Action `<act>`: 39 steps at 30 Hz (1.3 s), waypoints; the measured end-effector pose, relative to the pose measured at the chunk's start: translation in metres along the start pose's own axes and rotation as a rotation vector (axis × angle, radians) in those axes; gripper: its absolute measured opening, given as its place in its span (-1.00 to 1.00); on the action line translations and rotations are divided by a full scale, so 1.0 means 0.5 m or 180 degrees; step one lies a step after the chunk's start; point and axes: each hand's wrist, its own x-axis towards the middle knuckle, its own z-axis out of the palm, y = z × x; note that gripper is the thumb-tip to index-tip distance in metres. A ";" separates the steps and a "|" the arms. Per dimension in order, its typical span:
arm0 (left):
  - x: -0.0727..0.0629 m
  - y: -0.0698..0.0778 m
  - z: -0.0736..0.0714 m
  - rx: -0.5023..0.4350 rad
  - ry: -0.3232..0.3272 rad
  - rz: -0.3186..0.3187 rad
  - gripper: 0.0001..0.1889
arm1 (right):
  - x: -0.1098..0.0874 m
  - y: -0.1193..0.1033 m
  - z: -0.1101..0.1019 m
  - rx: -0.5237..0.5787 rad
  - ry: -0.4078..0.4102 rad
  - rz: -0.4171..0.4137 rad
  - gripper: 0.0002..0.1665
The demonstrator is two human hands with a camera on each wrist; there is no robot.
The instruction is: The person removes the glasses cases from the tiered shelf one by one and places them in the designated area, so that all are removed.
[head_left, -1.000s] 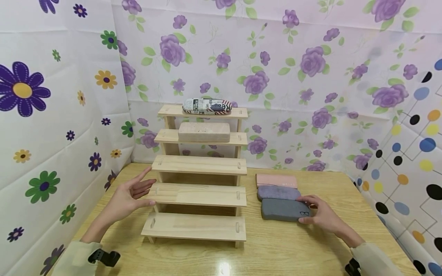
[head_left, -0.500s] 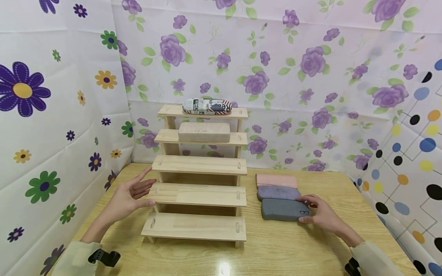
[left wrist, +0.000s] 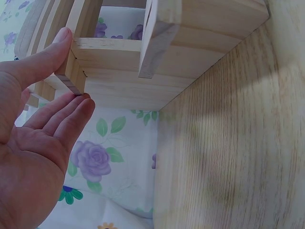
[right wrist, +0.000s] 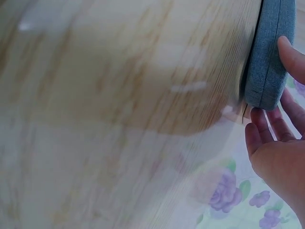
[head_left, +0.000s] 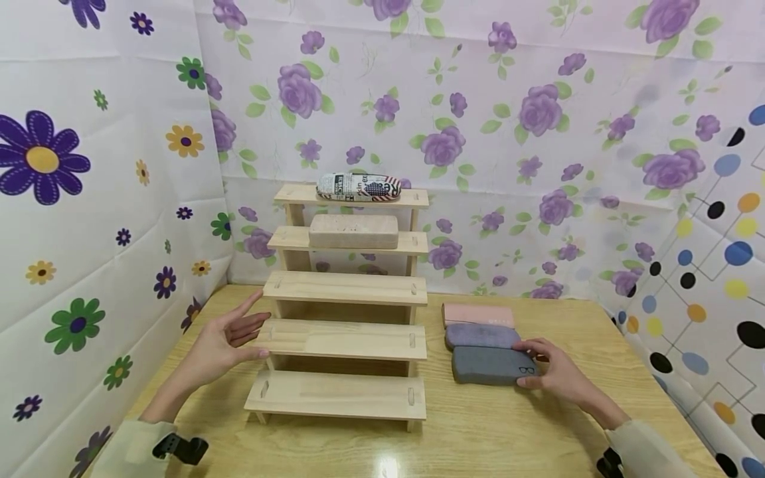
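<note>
A five-step wooden rack [head_left: 343, 338] stands left of the table's middle. My left hand [head_left: 216, 345] is at its left side, with fairly straight fingers. In the left wrist view, the thumb [left wrist: 57, 45] and fingertips touch the end of one step. My right hand [head_left: 558, 375] holds the right end of a grey-blue glasses case [head_left: 490, 365] between thumb and fingers; the case lies on the table and bears a small glasses emblem. In the right wrist view, the thumb [right wrist: 291, 57] rests against the case's side, and the other fingers are around its end.
Behind the grey-blue case lie a purple case [head_left: 481, 336] and a pink case [head_left: 478, 315]. A newspaper-print case [head_left: 358, 188] sits on the top step, a beige case [head_left: 354, 231] one step below. Patterned cloth [head_left: 508, 133] surrounds the wooden table [head_left: 478, 431].
The head view has shifted very slightly, so everything appears a few pixels lower. Both hands and the cases keep their places.
</note>
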 end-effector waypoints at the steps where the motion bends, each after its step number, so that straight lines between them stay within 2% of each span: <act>1: 0.000 -0.001 0.000 -0.0009 -0.0003 0.0008 0.11 | 0.000 0.000 0.000 0.0006 0.0009 -0.0006 -0.24; 9: 0.001 0.003 -0.002 -0.0078 -0.0008 0.0036 0.12 | -0.003 -0.005 -0.014 0.0077 -0.0032 0.0079 -0.19; 17: 0.000 0.006 -0.001 -0.0045 -0.0005 0.0020 0.12 | -0.011 -0.042 -0.045 -0.0077 0.0003 -0.0005 -0.20; 24: 0.002 0.001 0.000 -0.0069 -0.0005 0.0016 0.12 | -0.002 -0.100 -0.052 0.0097 0.0042 -0.0075 -0.26; 30: 0.002 0.000 0.002 -0.0074 0.0002 0.0022 0.12 | 0.015 -0.165 -0.030 0.0184 0.0039 -0.0174 -0.46; 39: -0.001 -0.001 0.001 -0.0099 0.0011 0.0000 0.12 | 0.076 -0.259 -0.005 0.0074 0.0162 -0.0393 -0.69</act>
